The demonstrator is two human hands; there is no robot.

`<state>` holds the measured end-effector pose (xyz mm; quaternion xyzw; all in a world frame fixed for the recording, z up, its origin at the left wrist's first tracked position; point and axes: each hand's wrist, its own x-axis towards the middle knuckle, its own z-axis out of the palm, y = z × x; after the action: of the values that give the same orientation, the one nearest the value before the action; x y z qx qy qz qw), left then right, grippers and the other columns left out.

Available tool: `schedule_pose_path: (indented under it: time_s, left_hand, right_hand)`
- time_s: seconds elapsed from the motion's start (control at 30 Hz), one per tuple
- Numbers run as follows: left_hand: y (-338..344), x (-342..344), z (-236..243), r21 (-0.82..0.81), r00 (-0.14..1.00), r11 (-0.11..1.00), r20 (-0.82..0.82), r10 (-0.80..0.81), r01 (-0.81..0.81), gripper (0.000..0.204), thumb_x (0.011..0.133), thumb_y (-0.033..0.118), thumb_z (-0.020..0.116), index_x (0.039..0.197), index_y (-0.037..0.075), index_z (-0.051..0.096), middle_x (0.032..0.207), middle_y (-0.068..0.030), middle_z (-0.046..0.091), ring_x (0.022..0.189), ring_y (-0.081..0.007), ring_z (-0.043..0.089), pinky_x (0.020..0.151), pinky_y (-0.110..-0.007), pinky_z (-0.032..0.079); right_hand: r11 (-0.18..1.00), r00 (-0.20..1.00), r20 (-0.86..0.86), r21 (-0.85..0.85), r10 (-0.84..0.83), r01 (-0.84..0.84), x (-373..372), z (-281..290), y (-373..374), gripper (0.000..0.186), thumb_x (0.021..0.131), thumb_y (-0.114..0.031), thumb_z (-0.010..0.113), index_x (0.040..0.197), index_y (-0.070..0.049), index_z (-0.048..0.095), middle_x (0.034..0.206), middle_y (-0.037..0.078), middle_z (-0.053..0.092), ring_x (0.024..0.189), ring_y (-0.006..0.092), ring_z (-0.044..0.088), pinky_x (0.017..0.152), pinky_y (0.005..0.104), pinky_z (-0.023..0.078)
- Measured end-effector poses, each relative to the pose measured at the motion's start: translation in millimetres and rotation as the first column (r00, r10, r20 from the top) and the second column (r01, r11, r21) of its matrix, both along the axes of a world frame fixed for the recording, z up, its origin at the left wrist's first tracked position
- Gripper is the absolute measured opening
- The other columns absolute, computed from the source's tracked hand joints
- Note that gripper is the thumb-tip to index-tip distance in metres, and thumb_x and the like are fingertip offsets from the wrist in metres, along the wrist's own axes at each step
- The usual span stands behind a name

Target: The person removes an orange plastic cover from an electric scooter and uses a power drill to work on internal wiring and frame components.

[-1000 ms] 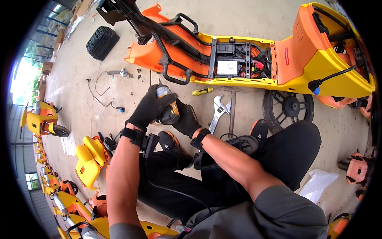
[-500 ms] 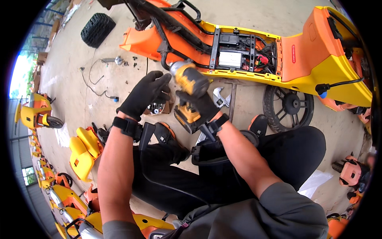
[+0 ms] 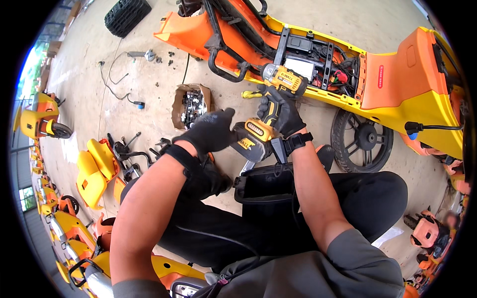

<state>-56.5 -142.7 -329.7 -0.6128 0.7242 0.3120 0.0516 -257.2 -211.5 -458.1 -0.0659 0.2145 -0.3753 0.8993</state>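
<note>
My right hand (image 3: 284,113), in a black glove, is wrapped round the grip of a yellow and black cordless impact driver (image 3: 285,79). The driver's head lies in front of the motorbike frame's lower edge, its nose pointing left. At the foot of its grip sits the battery (image 3: 250,143). Beside that battery is my left hand (image 3: 211,130), also black-gloved, back upward and fingers curled; whatever they hold is hidden. Just beyond the left hand, an open cardboard box (image 3: 179,107) contains many small metal parts. A yellow-handled item (image 3: 252,94) lies near the driver's nose.
An orange and yellow motorbike body (image 3: 397,74) lies across the far side, its wheel (image 3: 366,136) near my right knee. A black open bin (image 3: 266,186) sits between my legs. Yellow panels (image 3: 97,174), a cable (image 3: 112,82) and a black crate (image 3: 126,17) lie leftward.
The driver has moved right and farther away with my right hand. My left hand has shifted nearer to me and right, from the driver's nose to beside its battery. The box is now uncovered.
</note>
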Motion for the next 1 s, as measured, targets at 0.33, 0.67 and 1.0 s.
schedule_pose_path:
  time_s: [0.33, 0.67, 1.0]
  left_hand:
    - [2.8, -6.9, -28.2, 0.186, 0.961, 0.972, -0.207, 0.184, -0.145, 0.080, 0.076, 0.040, 0.079, 0.133, -0.002, 0.042, 0.109, -0.0231, 0.064, 0.101, -0.0348, 0.064, 0.084, -0.040, 0.051]
    - [-1.7, -12.9, -22.8, 0.195, 0.988, 0.978, -0.114, 0.102, -0.079, 0.074, 0.083, 0.038, 0.073, 0.134, -0.004, 0.040, 0.112, -0.0258, 0.062, 0.102, -0.0331, 0.064, 0.085, -0.038, 0.051]
    - [-8.3, -5.5, -29.6, 0.226, 0.962, 0.965, -0.206, 0.179, -0.131, 0.067, 0.083, 0.048, 0.070, 0.121, -0.004, 0.053, 0.102, -0.0230, 0.066, 0.097, -0.0335, 0.066, 0.082, -0.039, 0.051]
  right_hand:
    - [0.991, 0.997, 0.065, 0.125, -0.049, 0.040, 3.7, -1.0, -9.4, 0.034, 0.096, -0.029, 0.056, 0.113, 0.000, 0.056, 0.074, 0.002, 0.054, 0.065, 0.0122, 0.056, 0.060, 0.0288, 0.049]
    - [0.996, 0.999, 0.054, 0.086, -0.004, -0.001, 1.3, -9.8, -13.8, 0.032, 0.096, -0.028, 0.057, 0.115, -0.002, 0.057, 0.075, 0.004, 0.058, 0.063, 0.0120, 0.057, 0.061, 0.0301, 0.052]
    - [0.996, 0.998, 0.062, 0.087, 0.026, -0.031, 2.5, -0.9, -18.9, 0.033, 0.095, -0.029, 0.059, 0.111, 0.000, 0.056, 0.072, 0.005, 0.058, 0.064, 0.0138, 0.058, 0.062, 0.0298, 0.052]
